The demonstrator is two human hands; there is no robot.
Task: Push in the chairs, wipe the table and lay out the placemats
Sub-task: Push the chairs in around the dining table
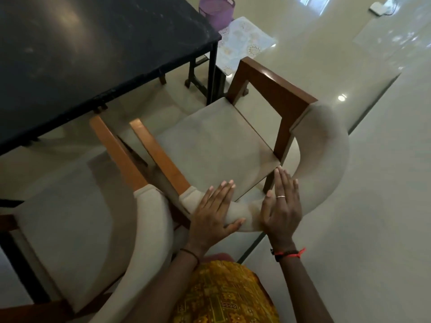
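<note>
1. Two hands flat on the curved, padded backrest of the chair [217, 138]: left hand [213, 213] with fingers spread and straight, thumb lying along the near face of the pad; right hand [281, 206] likewise splayed, palm down, a ring on one finger. Neither grips; both press open-palmed.
2. Chair: pale suede-like seat, roughly square, matte; backrest a thick upholstered arc wrapping to the right; arms flat-sided wood, the left one orange-brown, the right one darker red-brown with a sharp squared corner.
3. It stands angled, front corner near the table [81, 54] leg, seat fully out from under the top.
4. Table: dark, glossy, stone-like slab with faint speckle, straight edge, black metal legs.
5. Second chair [70, 220] at near left, same fabric and wood, its arm just beside the first chair's left arm; narrow gap between them.
6. Patterned placemat [245, 40] lies on a low surface beyond the table's far corner, next to a purple basket [215, 10].
7. Floor [349, 183]: pale polished tile, reflective, wide open to the right and far right.
</note>
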